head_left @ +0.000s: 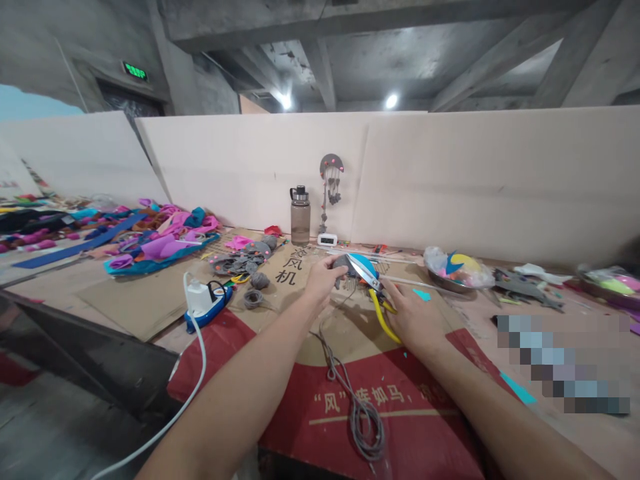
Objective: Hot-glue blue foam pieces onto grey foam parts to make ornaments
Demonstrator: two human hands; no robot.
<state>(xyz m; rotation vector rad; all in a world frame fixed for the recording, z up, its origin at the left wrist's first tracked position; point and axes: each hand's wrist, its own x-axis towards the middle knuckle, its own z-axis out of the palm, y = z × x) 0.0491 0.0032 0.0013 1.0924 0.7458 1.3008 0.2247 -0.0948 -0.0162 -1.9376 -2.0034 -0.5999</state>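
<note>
We see a blue piece [365, 265] of what looks like felt held just above the middle of the cardboard-covered surface [350, 333], between the two hands. The left hand [323, 277] grips it from the left, fingers closed on it and on something grey behind it that we cannot make out. The right hand [413, 317] holds scissors [376, 299] by their yellow handles; its fingers are mostly hidden behind the back of the hand, and the blades lie against the blue piece, though we cannot tell whether they are parted. A grey cord [361, 410] trails from near the hands toward us, its upper end lost behind them. Farther off stand a bottle [301, 215] and a heap of coloured scraps [160, 243]. A patch at the right is blurred out.
</note>
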